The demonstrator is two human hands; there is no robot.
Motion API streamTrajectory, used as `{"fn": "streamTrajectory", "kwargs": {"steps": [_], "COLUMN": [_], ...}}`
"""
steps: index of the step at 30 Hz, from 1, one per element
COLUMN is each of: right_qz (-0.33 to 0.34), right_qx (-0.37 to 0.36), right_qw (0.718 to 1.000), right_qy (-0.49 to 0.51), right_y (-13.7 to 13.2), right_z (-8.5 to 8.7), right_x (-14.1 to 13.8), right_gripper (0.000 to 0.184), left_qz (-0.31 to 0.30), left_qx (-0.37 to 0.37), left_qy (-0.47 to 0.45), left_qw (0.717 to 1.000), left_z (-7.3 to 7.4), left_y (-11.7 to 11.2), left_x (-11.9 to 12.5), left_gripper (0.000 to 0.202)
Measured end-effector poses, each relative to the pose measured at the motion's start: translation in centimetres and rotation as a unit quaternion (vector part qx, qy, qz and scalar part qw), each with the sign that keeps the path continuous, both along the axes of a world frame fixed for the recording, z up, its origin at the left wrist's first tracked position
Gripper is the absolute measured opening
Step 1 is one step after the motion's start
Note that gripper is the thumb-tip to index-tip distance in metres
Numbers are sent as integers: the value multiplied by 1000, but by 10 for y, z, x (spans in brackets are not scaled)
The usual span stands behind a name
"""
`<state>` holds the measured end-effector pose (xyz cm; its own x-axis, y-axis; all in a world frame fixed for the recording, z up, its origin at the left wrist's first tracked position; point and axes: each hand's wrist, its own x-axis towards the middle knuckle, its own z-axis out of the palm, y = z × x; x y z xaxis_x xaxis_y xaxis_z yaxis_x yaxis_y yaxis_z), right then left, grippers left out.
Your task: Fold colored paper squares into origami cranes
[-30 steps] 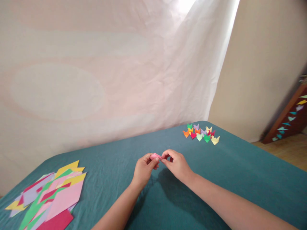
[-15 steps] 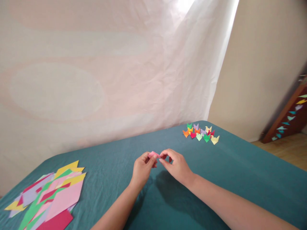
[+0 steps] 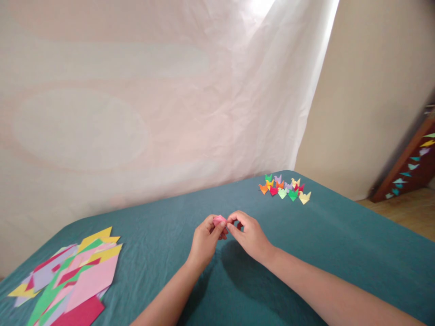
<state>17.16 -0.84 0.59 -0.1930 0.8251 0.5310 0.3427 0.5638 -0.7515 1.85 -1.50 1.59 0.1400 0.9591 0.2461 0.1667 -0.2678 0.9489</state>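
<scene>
The folded pink paper [image 3: 219,220] is held in the air over the middle of the green cloth-covered table [image 3: 152,244], between the two hands, and a shadow is cast on the cloth below them. By the left hand [image 3: 204,237] the paper is pinched, the thumb laid on the near face and the fingers curled behind it, a grip by which so small a piece can presumably be steadied without most of it being covered. By the right hand [image 3: 248,232] the right-hand tip is nipped between thumb and forefinger, the other fingers being curled in; only fingertips are used there, probably because a narrow point is best managed finely. How the inner layers are folded cannot be told. At the left edge a loose, overlapping pile of coloured paper sheets [image 3: 90,283] is spread, well apart from the hands, where the working space is not crowded. Near the far right corner the origami birds [image 3: 282,193] are grouped close together in rough rows, perhaps so that they are not brushed by the forearms; whether they are stood up or laid flat is hard to judge. Beyond the table's far edge a pale curtain [image 3: 176,104] is hung, seemingly as a backdrop
</scene>
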Motion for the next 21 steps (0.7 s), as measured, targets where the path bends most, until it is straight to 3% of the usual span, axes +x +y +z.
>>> {"fn": "streamTrajectory", "kwargs": {"steps": [4,15,21], "right_qz": [5,54,67], "right_qx": [-13,-96,-134], "right_qw": [1000,992,987], "right_qy": [6,66,63], "right_y": [1,2,7], "right_z": [-2,-4,-10], "right_x": [-1,-3,1], "right_gripper": [8,10,24], "left_qz": [32,22,51], "left_qx": [-8,-42,-26], "left_qy": [14,-29,-16], "left_qw": [999,998,998], "left_z": [1,-1,0], "left_y": [1,3,3], "left_x": [-2,-4,-5], "left_gripper": [29,29,27]}}
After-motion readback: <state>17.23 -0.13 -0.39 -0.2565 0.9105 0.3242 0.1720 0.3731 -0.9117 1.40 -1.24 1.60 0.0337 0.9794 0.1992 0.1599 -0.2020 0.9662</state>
